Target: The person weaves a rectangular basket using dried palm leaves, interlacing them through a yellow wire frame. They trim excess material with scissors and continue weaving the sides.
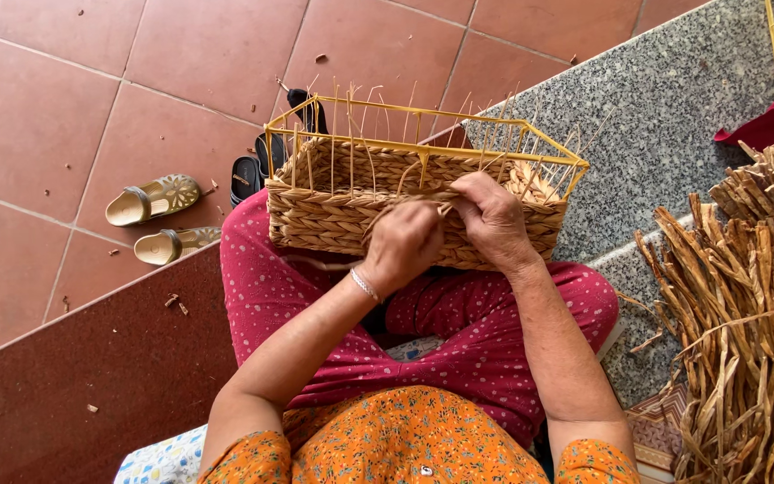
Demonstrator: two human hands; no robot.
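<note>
**Weaving on the lap**

We sit with the basket [405, 202] resting on our lap, its near wall facing us. Our left hand [402, 244] is curled shut on a strand [418, 199] at that wall's top edge; our right hand [493, 218] pinches the same strand just beside it. The basket looks light, with a stiff yellow frame [423, 112] and thin upright stakes that could bend. We judge the strand pliable but brittle, best gripped close to the weave. Dry fibre [745, 341] lies heaped at our right.
</note>
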